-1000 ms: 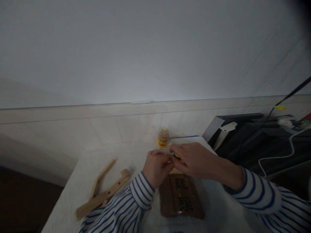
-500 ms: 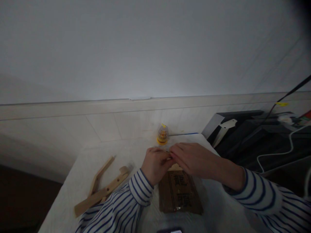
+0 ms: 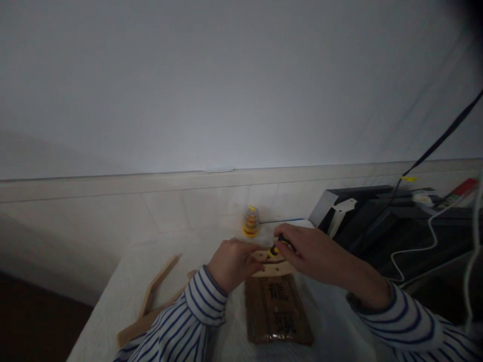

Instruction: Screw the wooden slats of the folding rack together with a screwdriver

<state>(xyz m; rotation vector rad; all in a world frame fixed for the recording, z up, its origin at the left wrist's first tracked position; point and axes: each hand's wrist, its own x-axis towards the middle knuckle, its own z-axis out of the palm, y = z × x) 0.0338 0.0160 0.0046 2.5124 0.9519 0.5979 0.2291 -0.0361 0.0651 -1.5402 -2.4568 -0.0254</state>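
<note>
My left hand (image 3: 231, 262) is closed on the left end of a small pale wooden piece (image 3: 272, 262) lying on the white table (image 3: 181, 261). My right hand (image 3: 306, 250) grips a small screwdriver with a yellow and black handle (image 3: 278, 246), its tip down on that wooden piece. Both sleeves are white with blue stripes. A brown packet with printed characters (image 3: 277, 310) lies just in front of the wooden piece.
A small clear and yellow domed holder (image 3: 251, 221) stands at the table's back edge. Loose wooden slats (image 3: 153, 301) lie at the left. Dark equipment with a white bracket (image 3: 339, 213) and white cables (image 3: 430, 236) fills the right. A pale wall rises behind.
My right hand has lifted a little, so the screwdriver's yellow and black handle and the wooden piece under it now show. The view has tilted slightly upward.
</note>
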